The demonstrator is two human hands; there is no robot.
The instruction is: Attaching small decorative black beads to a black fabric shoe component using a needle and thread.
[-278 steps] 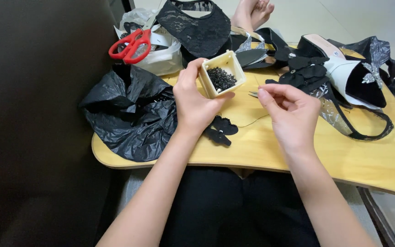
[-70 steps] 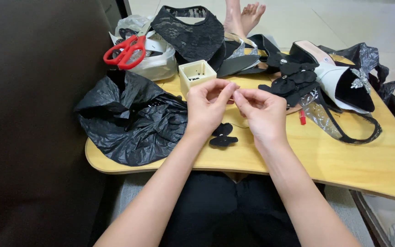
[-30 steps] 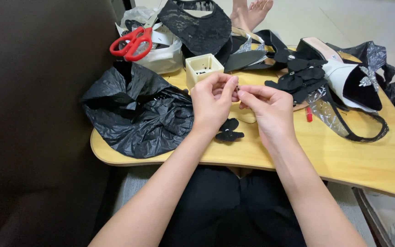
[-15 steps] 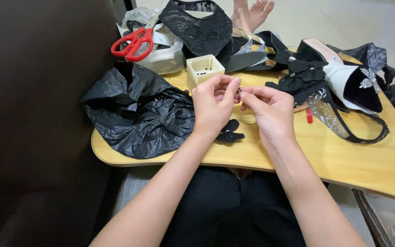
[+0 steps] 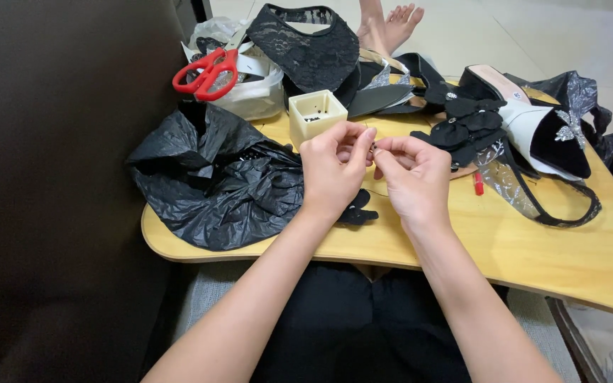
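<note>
Nearest: left hand (image 5: 331,170) and right hand (image 5: 411,177) raised together over the desk (image 5: 548,248), fingers (image 5: 363,140) of both pressed tip to tip on a tiny dark piece (image 5: 372,147); too small to identify. Just below the left wrist, black fabric bow (image 5: 358,209). Beyond the left knuckles, cream square box (image 5: 316,115). Farther left, red scissors (image 5: 206,71).

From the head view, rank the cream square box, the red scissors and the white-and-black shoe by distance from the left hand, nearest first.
1. Cream square box: just behind the left hand, almost touching.
2. Red scissors: farther back, to the left, atop a pale bag.
3. White-and-black shoe: far right, beyond the right hand.
</note>
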